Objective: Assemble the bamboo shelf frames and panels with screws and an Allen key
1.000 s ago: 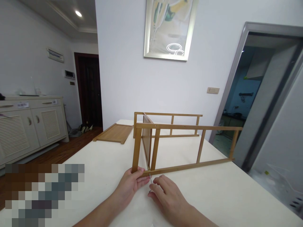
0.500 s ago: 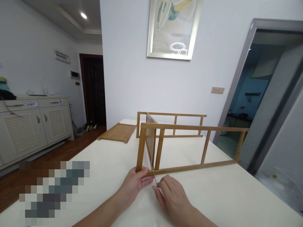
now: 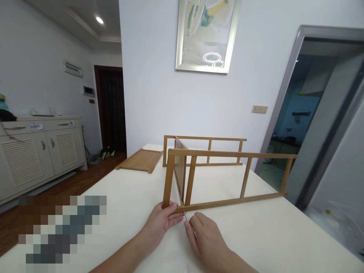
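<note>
A wooden side frame (image 3: 222, 154) with crossbars stands on its edge on the white table, joined by a wooden panel (image 3: 179, 170) to a matching frame (image 3: 204, 138) behind. At the near lower corner, my left hand (image 3: 162, 220) is closed around the bottom rail, thumb on top and fingers underneath. My right hand (image 3: 206, 235) pinches a thin metal rod (image 3: 185, 216), like the shaft of a hex key. Its tip meets the outer side of the bottom rail, below the panel's end. Whatever part of the rod lies inside the hand is hidden.
A separate wooden panel (image 3: 140, 160) lies flat at the table's back left. The white table (image 3: 256, 231) reaches towards the wall. A white cabinet (image 3: 42, 148) stands to the left, and a doorway (image 3: 292, 106) opens on the right. One patch at lower left is pixelated.
My right hand and the rod have shifted very slightly, and the rod's angle looks a little different. The left hand keeps its hold on the rail. The whole view has moved a little.
</note>
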Demonstrator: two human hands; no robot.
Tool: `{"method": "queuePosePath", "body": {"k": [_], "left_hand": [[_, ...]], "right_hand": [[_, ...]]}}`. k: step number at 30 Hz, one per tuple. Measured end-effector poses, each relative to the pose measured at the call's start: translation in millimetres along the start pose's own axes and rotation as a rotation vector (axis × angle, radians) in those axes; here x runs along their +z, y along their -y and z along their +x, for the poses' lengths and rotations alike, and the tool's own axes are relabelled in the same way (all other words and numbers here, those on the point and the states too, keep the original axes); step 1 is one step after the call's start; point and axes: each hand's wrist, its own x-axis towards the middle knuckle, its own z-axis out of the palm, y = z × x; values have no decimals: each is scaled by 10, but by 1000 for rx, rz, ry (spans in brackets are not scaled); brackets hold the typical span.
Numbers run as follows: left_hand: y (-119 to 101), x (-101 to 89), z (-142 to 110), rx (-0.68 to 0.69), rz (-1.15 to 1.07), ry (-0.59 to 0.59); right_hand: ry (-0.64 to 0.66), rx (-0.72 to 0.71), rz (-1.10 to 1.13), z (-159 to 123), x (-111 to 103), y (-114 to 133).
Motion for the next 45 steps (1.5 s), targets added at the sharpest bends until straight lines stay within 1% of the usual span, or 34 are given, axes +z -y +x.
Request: {"method": "queuePosePath", "body": {"k": [3, 5, 8, 11, 13, 15, 17, 18, 20, 22, 25, 28, 31, 34, 37, 40, 42, 43, 45], "left_hand": [[1, -5, 5, -6, -2, -5], [5, -11, 11, -6, -4, -2], [13, -24, 19, 0, -7, 12], [14, -27, 22, -1, -1, 18], [10, -21, 18, 1, 3, 17], [6, -13, 10, 2, 0, 17], [5, -5, 0, 1, -3, 14], [5, -2, -4, 2, -6, 13], [2, 5, -11, 4, -12, 5], [-4, 11, -17, 7, -18, -3], [-14, 17, -20, 4, -16, -2], [-15, 13, -15, 4, -15, 5], [-7, 10, -3, 4, -19, -5], [-3, 18, 5, 4, -16, -20], [-3, 29, 1, 2, -14, -25], [-2, 29, -4, -3, -8, -29], [2, 21, -1, -2, -6, -24], [6, 15, 3, 2, -8, -16], [13, 5, 13, 13, -14, -3]], "right_hand": [[69, 65, 104, 6, 15, 3], [107, 144, 225, 20, 8, 10], [172, 349, 486, 41, -15, 16], [241, 594, 816, 51, -8, 8], [270, 717, 1014, 56, 15, -1], [281, 788, 1142, 60, 41, -9], [307, 811, 1189, 57, 57, -18], [323, 800, 1178, 49, 59, -24], [334, 721, 1082, 22, 48, -40], [271, 579, 905, -17, 17, -63], [122, 304, 621, -68, -48, -95], [47, 38, 369, -76, -105, -97], [-11, -129, 119, -48, -129, -67], [-49, -243, -31, -24, -123, -43], [-48, -287, -73, -35, -97, -51], [-36, -252, -22, -63, -51, -70], [-32, -153, 87, -71, -4, -71], [-17, -75, 178, -70, 24, -65], [48, 130, 426, -60, 83, -45]]}}
